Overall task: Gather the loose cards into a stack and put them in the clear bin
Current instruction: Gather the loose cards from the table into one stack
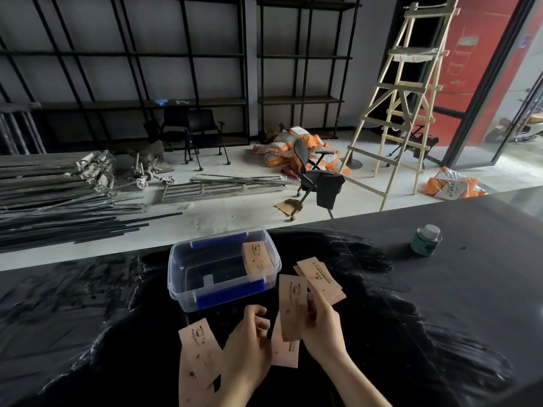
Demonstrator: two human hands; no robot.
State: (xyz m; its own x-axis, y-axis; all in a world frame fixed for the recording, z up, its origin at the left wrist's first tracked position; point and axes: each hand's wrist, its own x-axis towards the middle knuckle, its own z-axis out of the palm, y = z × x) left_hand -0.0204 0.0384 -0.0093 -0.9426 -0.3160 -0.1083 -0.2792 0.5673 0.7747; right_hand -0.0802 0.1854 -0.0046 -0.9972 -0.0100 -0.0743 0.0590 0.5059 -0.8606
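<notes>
Holding a single card (291,306) upright, the right hand (320,327) pinches its lower right edge between thumb and fingers (313,314); the card's long axis runs roughly from 6 to 12 o'clock, leaning slightly toward 1, with its printed logo at the far end. It sits just in front of the clear bin (188,292), at about 5 o'clock from it.

My worry is the grip: only one edge is held, so the card could pivot or slip if the left hand (249,345) bumps it while bringing another card in. The left hand's fingers are curled loosely inward, and I cannot tell whether they are pinching the second card (283,352) that lies flat beneath, partly hidden between the two hands.

More loose cards lie around. A fanned group (318,279) rests on the tabletop (440,289) at 1 o'clock from the held card, its long axes pointing toward 10 or 11 o'clock. Another overlapping pair (199,356) lies at 8 o'clock, partly under the left wrist, pointing toward 11. Because these lie at different angles, a stack gathered in haste would likely end up skewed, and a skewed stack may shed cards over the bin's rim.

One stack (258,257) already leans against the bin's right wall, tilted, not flat; dropping more cards against it could tip it over. A small green-labelled can (427,240) stands well apart at 2 o'clock, out of the way.
</notes>
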